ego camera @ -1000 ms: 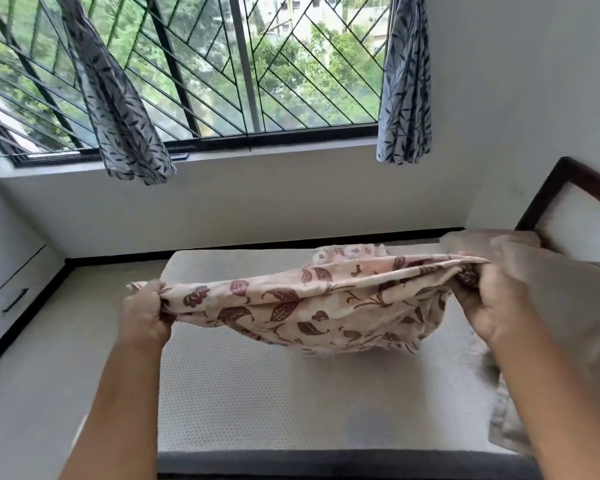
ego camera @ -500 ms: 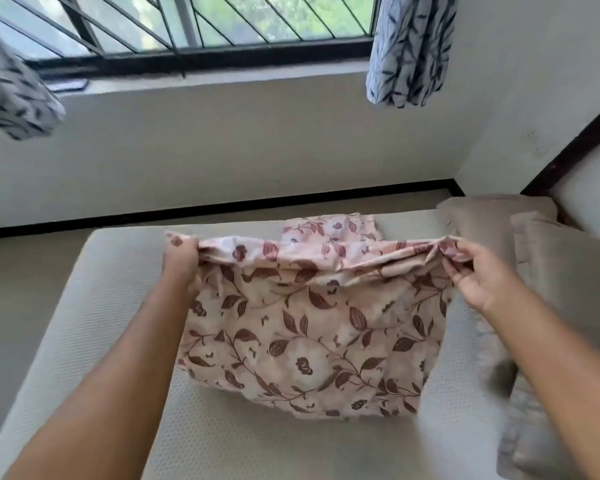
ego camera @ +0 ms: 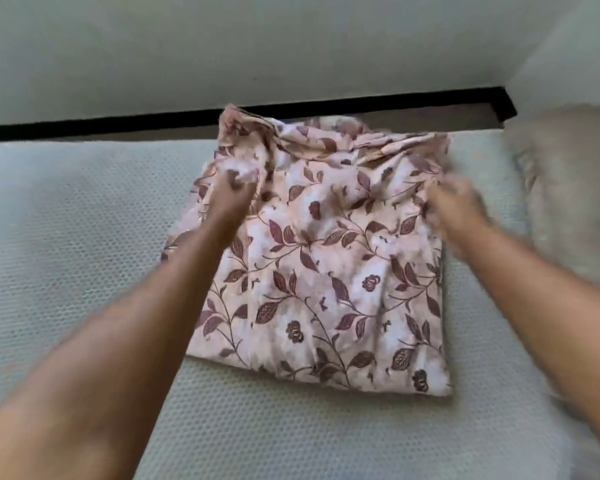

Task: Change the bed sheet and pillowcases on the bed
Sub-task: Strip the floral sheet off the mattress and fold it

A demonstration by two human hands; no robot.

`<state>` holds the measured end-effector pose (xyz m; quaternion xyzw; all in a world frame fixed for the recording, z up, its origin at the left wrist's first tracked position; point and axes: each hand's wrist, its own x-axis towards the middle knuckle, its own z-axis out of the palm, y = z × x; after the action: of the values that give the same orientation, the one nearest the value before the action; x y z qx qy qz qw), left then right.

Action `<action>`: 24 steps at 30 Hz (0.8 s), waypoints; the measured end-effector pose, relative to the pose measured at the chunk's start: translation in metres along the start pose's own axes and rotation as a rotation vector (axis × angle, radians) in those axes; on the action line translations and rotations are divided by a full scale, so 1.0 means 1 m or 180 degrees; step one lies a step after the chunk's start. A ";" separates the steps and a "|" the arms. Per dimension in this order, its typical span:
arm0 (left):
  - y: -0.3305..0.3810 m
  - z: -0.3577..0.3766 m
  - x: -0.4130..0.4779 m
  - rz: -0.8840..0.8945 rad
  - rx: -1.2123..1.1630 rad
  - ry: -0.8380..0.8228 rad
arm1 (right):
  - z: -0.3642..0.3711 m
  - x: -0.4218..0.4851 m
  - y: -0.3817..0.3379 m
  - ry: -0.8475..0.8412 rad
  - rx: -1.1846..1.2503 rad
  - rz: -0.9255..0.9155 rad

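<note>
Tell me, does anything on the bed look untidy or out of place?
The floral sheet lies folded on the bare mattress, but its far edge is bunched and crumpled, rising in a peak near the left hand, which grips it. Nothing looks torn or spilled.

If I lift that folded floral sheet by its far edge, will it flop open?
Likely floppy: the floral sheet bunches and creases at the left hand. Probably light: thin cloth, flat on the mattress. Folded layers may slide apart; the right hand is too blurred to judge its hold.
</note>
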<state>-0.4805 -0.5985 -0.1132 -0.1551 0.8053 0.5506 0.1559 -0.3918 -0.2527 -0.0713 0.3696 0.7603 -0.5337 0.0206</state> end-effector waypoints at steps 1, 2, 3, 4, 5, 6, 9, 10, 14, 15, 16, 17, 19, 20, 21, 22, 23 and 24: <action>-0.029 0.009 -0.016 -0.0073 0.0371 -0.0023 | 0.011 -0.019 0.034 0.0102 -0.0702 0.0024; -0.056 0.015 -0.036 -0.0203 0.0838 0.0023 | 0.019 -0.044 0.066 0.0243 -0.1231 0.0116; -0.081 0.019 -0.058 -0.0383 0.1252 0.0146 | 0.027 -0.073 0.095 0.0382 -0.1564 0.0321; -0.103 0.021 -0.082 -0.0577 0.1634 0.0333 | 0.032 -0.100 0.119 0.0552 -0.1751 0.0682; -0.126 0.020 -0.102 -0.0737 0.1921 0.0531 | 0.035 -0.124 0.141 0.0740 -0.1800 0.1132; -0.143 0.020 -0.122 -0.1068 0.2056 0.0725 | 0.035 -0.143 0.163 0.0884 -0.1719 0.1651; -0.168 0.014 -0.152 -0.2247 0.1491 0.1248 | 0.040 -0.183 0.213 0.0974 -0.0859 0.2485; -0.170 0.014 -0.155 -0.2516 0.1221 0.1281 | 0.043 -0.190 0.218 0.0982 -0.0129 0.2558; -0.185 0.011 -0.134 -0.2900 -0.0693 0.1773 | 0.054 -0.162 0.235 0.0893 0.1949 0.2706; -0.181 0.010 -0.127 -0.2918 -0.1375 0.1863 | 0.055 -0.140 0.250 0.0870 0.2121 0.2669; -0.179 0.007 -0.126 -0.2855 -0.1880 0.1842 | 0.053 -0.125 0.271 0.0919 0.2250 0.2549; -0.178 0.004 -0.122 -0.2740 -0.2114 0.1801 | 0.053 -0.110 0.286 0.0950 0.2457 0.2413; -0.176 -0.006 -0.125 -0.2527 -0.2259 0.1624 | 0.045 -0.122 0.249 0.0933 0.2704 0.2224; -0.175 -0.009 -0.130 -0.2404 -0.2374 0.1540 | 0.039 -0.135 0.226 0.1032 0.2799 0.2179; -0.175 -0.012 -0.140 -0.2278 -0.2468 0.1469 | 0.031 -0.148 0.215 0.1075 0.2855 0.2121; -0.178 -0.015 -0.149 -0.2137 -0.2549 0.1440 | 0.025 -0.160 0.208 0.1094 0.2924 0.2049; -0.178 -0.019 -0.163 -0.2011 -0.2577 0.1453 | 0.018 -0.174 0.204 0.1066 0.2976 0.2007; -0.181 -0.022 -0.175 -0.1944 -0.2591 0.1513 | 0.013 -0.188 0.202 0.1129 0.2941 0.2049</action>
<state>-0.2478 -0.6685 -0.1837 -0.5487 0.4593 0.6967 0.0500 -0.1421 -0.3334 -0.1583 0.6360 0.2905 -0.7066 -0.1090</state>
